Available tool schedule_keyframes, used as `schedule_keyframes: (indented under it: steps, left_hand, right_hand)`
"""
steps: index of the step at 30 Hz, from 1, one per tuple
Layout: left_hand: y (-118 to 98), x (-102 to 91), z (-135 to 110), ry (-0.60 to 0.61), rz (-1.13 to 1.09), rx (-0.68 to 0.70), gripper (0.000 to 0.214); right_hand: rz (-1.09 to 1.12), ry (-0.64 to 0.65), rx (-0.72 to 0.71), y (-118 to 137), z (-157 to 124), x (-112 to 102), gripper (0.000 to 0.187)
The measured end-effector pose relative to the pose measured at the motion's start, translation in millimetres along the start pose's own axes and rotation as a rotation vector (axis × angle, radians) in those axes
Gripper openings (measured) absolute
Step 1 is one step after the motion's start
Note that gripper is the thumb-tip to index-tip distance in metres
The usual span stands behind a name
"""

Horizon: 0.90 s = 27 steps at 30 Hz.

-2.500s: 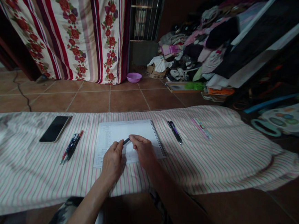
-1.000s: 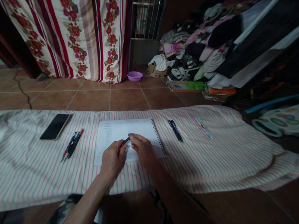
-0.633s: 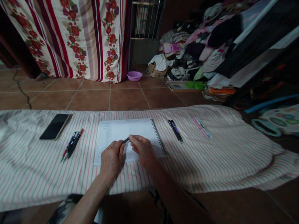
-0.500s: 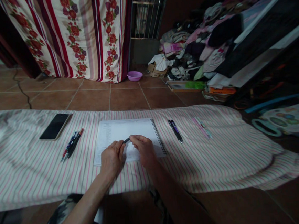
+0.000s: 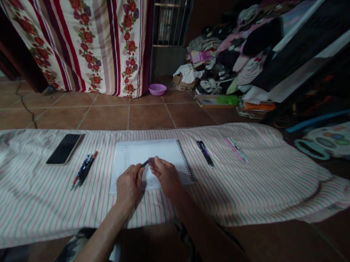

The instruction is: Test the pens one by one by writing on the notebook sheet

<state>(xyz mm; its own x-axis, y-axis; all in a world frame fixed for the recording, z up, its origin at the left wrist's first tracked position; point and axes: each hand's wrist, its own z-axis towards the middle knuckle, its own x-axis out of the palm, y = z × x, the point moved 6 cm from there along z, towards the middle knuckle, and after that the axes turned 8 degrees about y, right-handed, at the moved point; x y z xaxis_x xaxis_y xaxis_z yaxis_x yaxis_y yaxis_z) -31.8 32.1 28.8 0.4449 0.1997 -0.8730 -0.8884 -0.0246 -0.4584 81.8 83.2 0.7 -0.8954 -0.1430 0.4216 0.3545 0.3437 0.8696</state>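
Note:
Both my hands meet over a spiral notebook lying flat on the striped cloth. A dark pen is between them. My left hand is closed around one end of it. The fingers of my right hand pinch at its other end; what exactly they grip there is too small to make out. To the left of the notebook lies a bunch of several pens. On its right are two dark pens, and farther right some pink and pale green pens.
A phone lies at the left on the striped cloth. Beyond are a tiled floor, a floral curtain and a purple basin. Clothes are heaped at the back right.
My right hand has shifted slightly, with its fingers turned a little around the end of the pen. My left hand keeps its hold, and the pen tilts slightly more.

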Motion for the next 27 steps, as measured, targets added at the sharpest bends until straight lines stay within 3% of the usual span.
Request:
schedule_keyframes:
  steps: [4,15,24,27]
  left_hand:
    - [-1,0.1,0,0.001,0.019,0.014,0.033]
    - [-4,3.0,-3,-0.003,0.059,0.030,0.033]
    - [-1,1.5,-1,0.019,0.031,-0.009,0.033]
    - [-3,2.4,-2,0.012,0.034,0.012,0.033]
  right_hand:
    - [-0.012,0.017,-0.024,2,-1,1,0.030]
    - [-0.244,-0.106,-0.103,7,1,-7,0.022]
    - [-0.035,0.038,-0.039,1,-2,3,0.033]
    - [-0.002,0.033,-0.009,1,-4,5,0.034]
